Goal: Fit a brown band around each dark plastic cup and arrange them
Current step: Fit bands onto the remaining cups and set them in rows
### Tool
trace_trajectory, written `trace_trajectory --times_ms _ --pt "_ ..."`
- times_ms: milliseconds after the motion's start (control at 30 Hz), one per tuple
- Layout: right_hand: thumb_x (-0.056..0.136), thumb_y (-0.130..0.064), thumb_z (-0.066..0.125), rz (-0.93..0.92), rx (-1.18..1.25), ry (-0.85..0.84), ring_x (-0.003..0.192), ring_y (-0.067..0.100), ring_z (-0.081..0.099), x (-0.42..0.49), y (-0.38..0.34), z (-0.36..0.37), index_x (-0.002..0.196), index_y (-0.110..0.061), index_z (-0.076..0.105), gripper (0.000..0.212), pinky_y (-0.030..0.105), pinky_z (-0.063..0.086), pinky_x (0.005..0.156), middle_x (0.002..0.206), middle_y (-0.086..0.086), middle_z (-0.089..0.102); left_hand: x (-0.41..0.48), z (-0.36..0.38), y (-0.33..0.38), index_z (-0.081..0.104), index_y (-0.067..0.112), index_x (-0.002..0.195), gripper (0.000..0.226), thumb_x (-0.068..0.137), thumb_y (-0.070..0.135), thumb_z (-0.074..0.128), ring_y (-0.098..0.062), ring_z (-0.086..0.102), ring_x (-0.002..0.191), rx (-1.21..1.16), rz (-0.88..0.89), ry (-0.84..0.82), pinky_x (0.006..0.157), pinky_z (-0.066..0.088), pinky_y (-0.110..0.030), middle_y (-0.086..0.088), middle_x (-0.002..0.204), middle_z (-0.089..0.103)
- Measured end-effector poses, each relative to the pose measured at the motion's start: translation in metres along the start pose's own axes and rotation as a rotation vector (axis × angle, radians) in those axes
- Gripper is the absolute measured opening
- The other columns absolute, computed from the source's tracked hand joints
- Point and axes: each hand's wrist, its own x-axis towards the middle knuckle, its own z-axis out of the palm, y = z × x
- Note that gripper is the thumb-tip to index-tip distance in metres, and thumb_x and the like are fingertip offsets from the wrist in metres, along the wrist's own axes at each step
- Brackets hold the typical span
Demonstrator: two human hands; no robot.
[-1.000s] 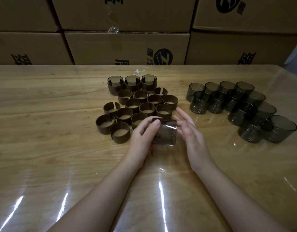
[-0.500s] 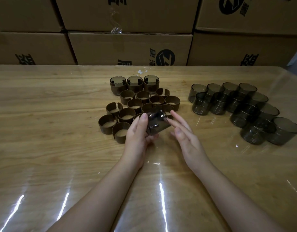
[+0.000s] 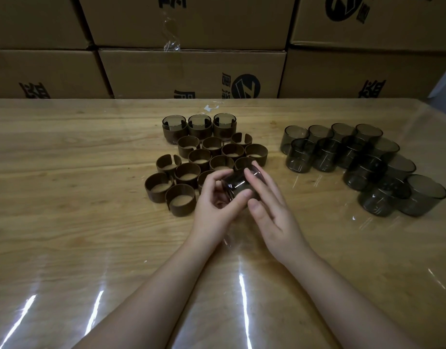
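The dark plastic cup (image 3: 238,183) has come up and away from the person. It now lies tipped on its side over the near edge of the loose brown bands (image 3: 191,170), mid-desk (image 3: 91,222). The left hand (image 3: 214,197) grips it with curled fingers (image 3: 216,175). The right hand (image 3: 272,210), a second ago just beside the cup, now lays nearly straight fingers (image 3: 257,177) against it. A band probably goes on next, since only three banded cups (image 3: 199,127) stand behind and many bare cups (image 3: 355,157) wait toward the right edge.
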Motion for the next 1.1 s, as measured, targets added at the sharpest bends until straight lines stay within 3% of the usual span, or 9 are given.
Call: trace_trajectory --times_ms 133,200,300,467,600,733,900,967,1100 --pt "0.096 -0.048 0.034 0.022 0.058 0.013 0.142 -0.004 0.021 0.0 -0.003 0.001 0.137 -0.05 0.035 0.041 0.013 0.025 0.111 0.156 -0.018 0.023 -0.002 0.0 0.001 0.056 0.031 0.112 0.045 0.07 0.041 0.07 -0.004 0.062 0.094 0.041 0.024 -0.062 0.086 0.053 -0.026 0.011 0.103 0.064" --pt "0.097 -0.047 0.034 0.011 0.045 0.013 0.142 -0.003 0.023 -0.002 -0.004 0.002 0.136 -0.05 0.036 0.04 0.015 0.027 0.112 0.156 -0.017 0.024 -0.001 -0.001 0.001 0.055 0.033 0.111 0.045 0.069 0.047 0.062 0.002 0.061 0.094 0.032 0.026 -0.077 0.085 0.051 -0.023 0.02 0.1 0.064" --pt "0.096 -0.048 0.035 -0.008 -0.002 -0.011 0.141 -0.003 0.025 -0.003 -0.006 0.002 0.137 -0.052 0.031 0.042 0.013 0.028 0.11 0.154 -0.015 0.025 0.001 0.0 -0.001 0.052 0.033 0.111 0.045 0.07 0.053 0.052 -0.007 0.059 0.095 0.027 -0.007 -0.096 0.079 0.049 -0.023 0.007 0.105 0.06" --pt "0.095 -0.051 0.033 -0.056 -0.201 0.021 0.12 0.0 0.045 -0.004 -0.011 0.0 0.139 -0.056 0.026 0.045 0.014 0.045 0.088 0.139 -0.016 0.033 -0.001 0.004 -0.005 0.047 0.032 0.109 0.049 0.07 0.062 0.041 -0.017 0.059 0.094 0.059 -0.071 -0.154 0.081 0.049 -0.039 -0.005 0.106 0.059" --pt "0.084 -0.062 0.042 0.052 -0.159 0.046 0.104 -0.002 0.053 -0.003 -0.01 -0.002 0.143 -0.031 0.034 0.067 0.018 0.049 0.077 0.124 -0.013 0.046 -0.003 0.002 -0.008 0.051 0.032 0.101 0.041 0.072 0.06 0.042 -0.007 0.063 0.082 -0.028 -0.088 -0.194 0.072 0.051 -0.03 0.008 0.086 0.066" --pt "0.077 -0.066 0.043 0.12 -0.102 0.025 0.09 0.001 0.06 -0.005 -0.009 -0.002 0.13 -0.027 0.037 0.066 0.022 0.052 0.07 0.107 -0.01 0.057 -0.004 0.002 -0.008 0.051 0.031 0.101 0.042 0.073 0.06 0.04 -0.002 0.062 0.072 -0.025 -0.075 -0.241 0.059 0.047 -0.018 0.011 0.08 0.065" --pt "0.078 -0.049 0.061 0.094 0.01 -0.008 0.109 -0.013 0.045 -0.003 -0.012 0.002 0.121 -0.051 0.033 0.052 0.005 0.044 0.079 0.124 -0.022 0.036 -0.001 0.0 -0.001 0.05 0.027 0.103 0.037 0.083 0.053 0.033 -0.006 0.06 0.062 -0.059 -0.101 -0.189 0.044 0.042 -0.023 -0.001 0.089 0.061" --pt "0.078 -0.039 0.066 0.068 0.023 -0.017 0.114 -0.012 0.043 -0.004 -0.01 0.003 0.122 -0.054 0.032 0.057 0.007 0.045 0.085 0.127 -0.024 0.03 0.001 -0.002 0.0 0.051 0.027 0.104 0.035 0.087 0.046 0.028 -0.005 0.062 0.065 -0.07 -0.096 -0.161 0.048 0.045 -0.026 0.005 0.09 0.065" --pt "0.081 -0.022 0.075 -0.054 -0.095 -0.019 0.121 -0.015 0.034 -0.003 -0.007 0.002 0.13 -0.043 0.037 0.065 0.005 0.038 0.096 0.129 -0.028 0.025 0.002 -0.005 -0.002 0.053 0.02 0.111 0.039 0.09 0.04 0.027 0.004 0.065 0.079 -0.078 -0.062 -0.137 0.06 0.05 -0.014 0.02 0.088 0.067"
